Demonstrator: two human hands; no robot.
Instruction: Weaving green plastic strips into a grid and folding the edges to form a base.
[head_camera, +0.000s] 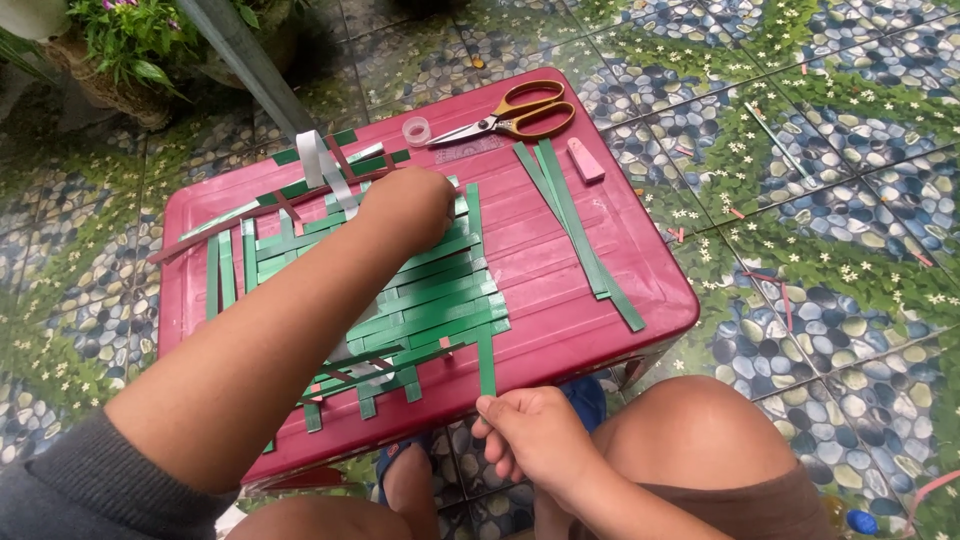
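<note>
A mat of woven green paper strips lies on a dark red plastic lid. My left hand reaches across and presses on the mat's far edge, its fingers curled down among the strips. At the lid's near edge my right hand pinches the lower end of one vertical green strip that runs up through the weave. Loose strip ends, some silver on the back, stick out at the far left of the mat.
Orange-handled scissors, a clear tape roll, a pink eraser and spare green strips lie on the lid's far right. Patterned floor tiles with paper scraps surround it. A potted plant stands far left. My knees are below.
</note>
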